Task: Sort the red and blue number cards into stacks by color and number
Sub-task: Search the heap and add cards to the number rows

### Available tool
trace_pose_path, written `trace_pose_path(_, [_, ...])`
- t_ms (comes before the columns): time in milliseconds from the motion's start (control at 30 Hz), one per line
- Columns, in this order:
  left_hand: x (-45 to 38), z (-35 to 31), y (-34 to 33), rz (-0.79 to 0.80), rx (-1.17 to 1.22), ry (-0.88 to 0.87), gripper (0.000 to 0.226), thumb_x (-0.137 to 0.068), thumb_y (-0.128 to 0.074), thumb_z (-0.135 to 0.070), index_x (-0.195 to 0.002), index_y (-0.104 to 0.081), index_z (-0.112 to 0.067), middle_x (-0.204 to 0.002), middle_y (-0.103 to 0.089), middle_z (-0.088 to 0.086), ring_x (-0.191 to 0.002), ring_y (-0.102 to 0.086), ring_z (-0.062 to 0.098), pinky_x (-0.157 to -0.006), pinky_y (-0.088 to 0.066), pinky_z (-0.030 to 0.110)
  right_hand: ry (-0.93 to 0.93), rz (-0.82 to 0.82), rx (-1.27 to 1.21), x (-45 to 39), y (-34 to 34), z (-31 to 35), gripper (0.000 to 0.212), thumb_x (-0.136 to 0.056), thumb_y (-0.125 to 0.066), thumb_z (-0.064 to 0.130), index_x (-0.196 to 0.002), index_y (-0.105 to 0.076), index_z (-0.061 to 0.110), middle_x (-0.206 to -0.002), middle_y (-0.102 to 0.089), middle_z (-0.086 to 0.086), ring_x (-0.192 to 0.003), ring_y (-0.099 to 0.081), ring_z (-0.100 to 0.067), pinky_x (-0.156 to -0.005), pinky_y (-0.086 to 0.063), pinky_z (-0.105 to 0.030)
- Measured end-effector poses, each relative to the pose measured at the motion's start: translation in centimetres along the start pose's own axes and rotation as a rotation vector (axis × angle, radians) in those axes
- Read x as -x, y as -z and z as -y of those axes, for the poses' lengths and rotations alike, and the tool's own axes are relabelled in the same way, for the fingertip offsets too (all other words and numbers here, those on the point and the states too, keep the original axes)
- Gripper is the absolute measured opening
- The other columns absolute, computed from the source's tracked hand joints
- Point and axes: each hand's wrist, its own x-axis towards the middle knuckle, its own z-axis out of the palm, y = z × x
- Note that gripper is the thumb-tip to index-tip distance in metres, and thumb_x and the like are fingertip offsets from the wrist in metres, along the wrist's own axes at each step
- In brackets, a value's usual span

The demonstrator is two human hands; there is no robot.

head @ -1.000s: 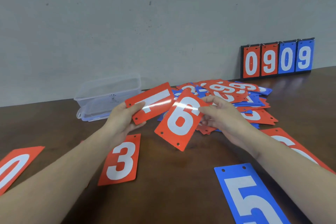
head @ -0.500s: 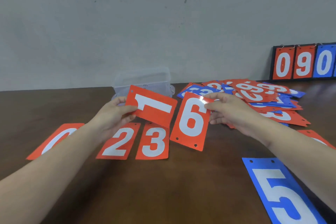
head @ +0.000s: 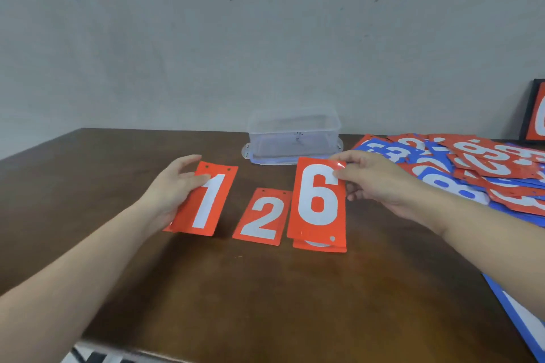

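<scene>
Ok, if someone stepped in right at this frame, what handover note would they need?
Left hand: grips red 1, low over the table, left of the red 2.
Right hand: pinches red 6 by its top corner, above a mostly hidden red card.
Done: red 2 lies flat in the row; a blue card lies at the right edge.
Left: set down the 1 and 6, then sort the mixed pile at right.
Clear box sits behind the row.
</scene>
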Motion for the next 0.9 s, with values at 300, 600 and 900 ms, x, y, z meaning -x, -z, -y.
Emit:
trace_pose_path(300, [-1.7, 2.0, -1.7, -0.068, -0.465, -0.199, 0.039, -0.093, -0.066, -0.013, -0.126, -0.057, -0.032, -0.111, -0.062, -0.005, -0.090, -0.062, 0.007, -0.074, -0.048, 0.020, -0.016, 0.003, 0.075, -0.9, -1.9, 0.7, 0.021, -0.098, -0.062, 0.016, -0.118, -0.065, 0.022, -0.095, -0.074, -0.013, -0.072, -0.065, -0.016, -0.070, -0.058, -0.032])
trace_pose_path(600, [-0.9, 2.5, 1.2, 0.123, -0.952, -0.228, 0.051, -0.101, -0.049, -0.045, -0.148, -0.043, -0.026, -0.156, -0.039, -0.007, -0.145, -0.032, 0.016, -0.118, -0.026, 0.034, -0.009, 0.017, 0.085, -1.5, -3.7, 1.6, 0.022, -0.098, -0.063, 0.015, -0.118, -0.066, 0.023, -0.074, -0.072, -0.001, -0.060, -0.061, -0.011, -0.065, -0.057, -0.029])
trace_pose_path(900, [0.7, 3.5, 3.2, 0.240, -1.260, -0.387, 0.046, -0.108, -0.027, -0.042, -0.151, -0.019, -0.055, -0.165, 0.003, -0.020, -0.153, 0.016, 0.012, -0.120, 0.017, 0.050, 0.003, 0.059, 0.083, -1.1, -5.2, 2.0, 0.020, -0.098, -0.062, 0.016, -0.116, -0.065, 0.025, -0.074, -0.074, 0.003, -0.063, -0.067, -0.009, -0.064, -0.056, -0.026])
